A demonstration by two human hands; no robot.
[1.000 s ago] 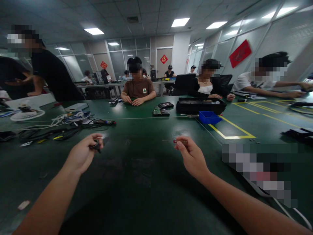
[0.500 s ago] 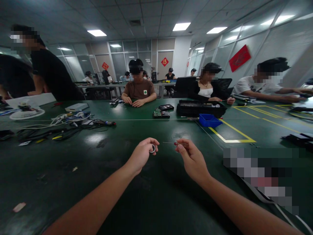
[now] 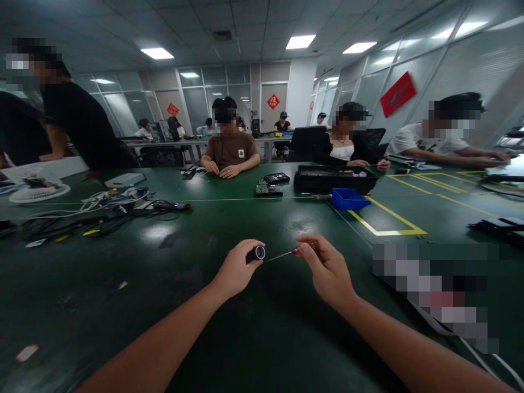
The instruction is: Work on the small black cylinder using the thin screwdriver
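Note:
Over the green table (image 3: pixel 196 338), my left hand (image 3: pixel 238 267) is closed round a small black cylinder (image 3: pixel 258 253) with a pale ring at its end, which faces right. Facing it, my right hand (image 3: pixel 327 267) grips a thin screwdriver (image 3: pixel 282 255) by its reddish handle. The metal shaft points left and slightly down. A small gap separates its tip from the cylinder.
A blue bin (image 3: pixel 349 200) and a long black tray (image 3: pixel 335 179) stand beyond my right hand. Opened drives (image 3: pixel 269 190) lie mid-table. Tangled cables (image 3: pixel 118 210) spread at left. Across the table sits a person in brown (image 3: pixel 231 148); others work nearby.
The cylinder has turned, so its ringed end and dark body now show. The screwdriver's shaft has tilted, its tip now lower. Both hands have shifted slightly.

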